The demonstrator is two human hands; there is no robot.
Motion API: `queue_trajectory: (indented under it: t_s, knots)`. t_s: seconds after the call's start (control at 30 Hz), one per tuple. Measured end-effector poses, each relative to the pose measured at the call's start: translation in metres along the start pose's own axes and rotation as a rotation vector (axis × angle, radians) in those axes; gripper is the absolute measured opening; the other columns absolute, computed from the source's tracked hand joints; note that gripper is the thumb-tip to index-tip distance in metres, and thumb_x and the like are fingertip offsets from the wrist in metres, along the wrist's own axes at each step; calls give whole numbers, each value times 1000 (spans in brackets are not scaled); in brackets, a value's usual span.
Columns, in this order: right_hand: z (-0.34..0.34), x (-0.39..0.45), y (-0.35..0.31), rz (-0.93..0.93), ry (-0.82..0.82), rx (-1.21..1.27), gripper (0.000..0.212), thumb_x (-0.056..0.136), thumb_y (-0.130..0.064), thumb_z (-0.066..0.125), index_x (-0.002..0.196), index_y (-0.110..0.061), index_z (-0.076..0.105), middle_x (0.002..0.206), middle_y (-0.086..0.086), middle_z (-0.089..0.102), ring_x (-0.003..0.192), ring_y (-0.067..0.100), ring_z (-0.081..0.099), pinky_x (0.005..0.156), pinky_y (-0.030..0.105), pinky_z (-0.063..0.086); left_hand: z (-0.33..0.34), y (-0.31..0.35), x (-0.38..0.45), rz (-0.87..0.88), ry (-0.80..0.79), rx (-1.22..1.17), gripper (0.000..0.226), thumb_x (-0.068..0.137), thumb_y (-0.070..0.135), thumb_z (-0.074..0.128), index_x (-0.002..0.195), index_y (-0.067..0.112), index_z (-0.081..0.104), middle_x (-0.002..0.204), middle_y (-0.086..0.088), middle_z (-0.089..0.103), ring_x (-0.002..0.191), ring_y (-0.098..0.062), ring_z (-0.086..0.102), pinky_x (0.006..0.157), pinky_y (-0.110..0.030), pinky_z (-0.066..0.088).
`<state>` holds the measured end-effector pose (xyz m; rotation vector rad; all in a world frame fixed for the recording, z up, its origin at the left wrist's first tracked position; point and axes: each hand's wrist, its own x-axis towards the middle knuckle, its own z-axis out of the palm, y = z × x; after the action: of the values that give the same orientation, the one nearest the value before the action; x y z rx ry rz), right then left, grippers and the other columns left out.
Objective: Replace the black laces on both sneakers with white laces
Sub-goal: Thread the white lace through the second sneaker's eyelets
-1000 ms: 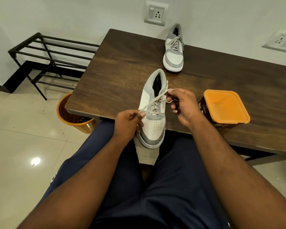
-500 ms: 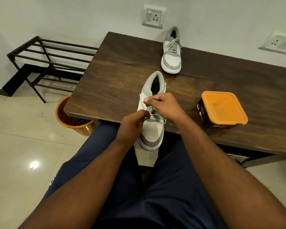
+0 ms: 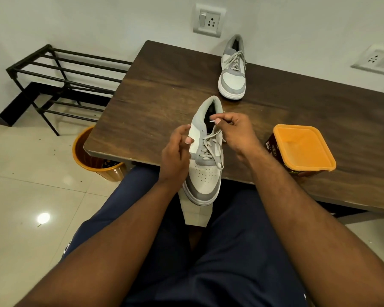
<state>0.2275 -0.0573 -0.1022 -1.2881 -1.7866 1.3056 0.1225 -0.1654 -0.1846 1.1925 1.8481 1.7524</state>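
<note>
White-and-grey near sneaker (image 3: pixel 205 173), low-cut, grey toe cap and heel collar, perforated toe box, white sole; its toe overhangs the near edge of the table (image 3: pixel 164 96) above the lap of a seated person in dark blue trousers, heel end over the tabletop. White lace (image 3: pixel 211 147) threaded through its lower eyelets in crossed rows, one loose end trailing down the right side of the upper. Right hand (image 3: pixel 235 131) held over the tongue opening, thumb and forefinger pinching the tip of the other lace end, remaining fingers curled. Left hand (image 3: pixel 176 151) grips the left wall of the same shoe, thumb on the white side panel, fingers curled around it. Second sneaker (image 3: pixel 232 69), same colourway, fully laced in white, stands at the far edge of the table near the wall, toe toward the camera, well apart from the first. Dark wood-grain tabletop, rounded corners. Brown square container (image 3: pixel 302 149) with an orange lid stands near the right forearm; printed label on its side too small to read. Orange waste bin (image 3: pixel 93 156) on the tiled floor, partly under the left table corner. Black metal rack (image 3: pixel 60 85) against the wall at left. Two white wall sockets, one (image 3: pixel 208 21) above the table, one at far right; no legible markings.
</note>
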Motion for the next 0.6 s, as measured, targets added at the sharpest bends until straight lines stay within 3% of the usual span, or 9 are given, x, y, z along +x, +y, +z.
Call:
queue_trajectory:
  t_s: [0.1, 0.17, 0.23, 0.33, 0.47, 0.6]
  knots:
    - [-2, 2, 4, -84, 39, -149, 13, 89, -9, 66, 95, -15, 76, 79, -7, 69, 61, -7, 57, 64, 17, 45, 12, -5, 10, 0, -15, 17, 29, 102, 20, 45, 128, 21, 58, 103, -2, 68, 86, -22, 65, 77, -43, 56]
    - [0, 4, 7, -134, 33, -250, 12, 88, -10, 66, 94, -14, 76, 83, -6, 70, 71, -1, 61, 71, 21, 50, 17, -11, 12, 31, -18, 47, 29, 101, 18, 48, 126, 13, 62, 104, -3, 67, 87, -24, 65, 79, -44, 56]
    - [2, 6, 9, -194, 35, -371, 12, 90, -11, 64, 93, -15, 75, 86, -7, 66, 84, 7, 61, 80, 27, 51, 18, -17, 13, 61, -17, 85, 27, 99, 14, 52, 123, 8, 65, 98, 1, 64, 83, -17, 62, 77, -35, 55]
    - [7, 9, 15, -254, 79, -592, 11, 92, -19, 61, 93, -20, 72, 97, -9, 49, 100, 13, 46, 83, 25, 38, 17, -23, 15, 98, -23, 124, 25, 98, 10, 55, 119, 6, 67, 97, -2, 66, 87, -6, 58, 78, -19, 48]
    - [13, 9, 17, -220, 106, -677, 12, 93, -27, 58, 94, -24, 70, 115, -8, 47, 111, 18, 38, 93, 32, 34, 20, -24, 18, 100, 5, 64, 21, 94, 7, 60, 112, 5, 70, 98, -2, 69, 90, -11, 63, 79, -24, 52]
    - [19, 8, 17, -165, 108, -715, 12, 93, -29, 57, 97, -28, 69, 137, -7, 42, 124, 21, 34, 99, 39, 28, 23, -19, 24, -50, 41, -127, 16, 87, 11, 71, 102, 15, 74, 93, 6, 70, 83, -8, 65, 74, -22, 53]
